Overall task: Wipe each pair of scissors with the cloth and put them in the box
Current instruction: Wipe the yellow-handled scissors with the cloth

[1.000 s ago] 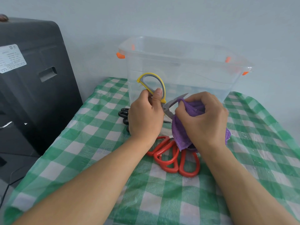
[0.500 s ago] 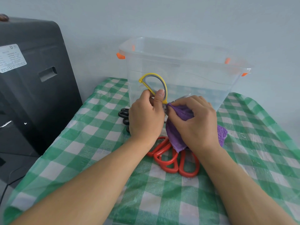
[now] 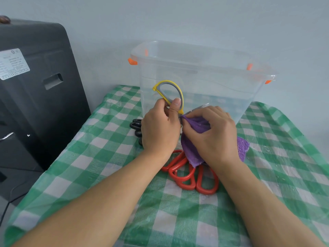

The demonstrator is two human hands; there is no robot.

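Note:
My left hand [image 3: 160, 129] grips the yellow-and-grey handle of a pair of scissors [image 3: 170, 91], held up in front of the clear plastic box [image 3: 201, 68]. My right hand [image 3: 211, 134] pinches a purple cloth [image 3: 195, 125] wrapped over the blades close to the pivot; only a sliver of blade tip shows above the fingers. Red-handled scissors [image 3: 192, 177] lie on the table below my hands, partly under the cloth. Black scissor handles [image 3: 136, 125] peek out left of my left hand.
The green-and-white checked tablecloth [image 3: 99, 157] covers the table. A large black appliance [image 3: 35, 97] stands against the table's left edge. The box with orange latches sits at the back near the pale wall.
My right hand slid the cloth along the blades toward the handle, from the tip end to near the pivot. My left hand kept its grip and barely moved.

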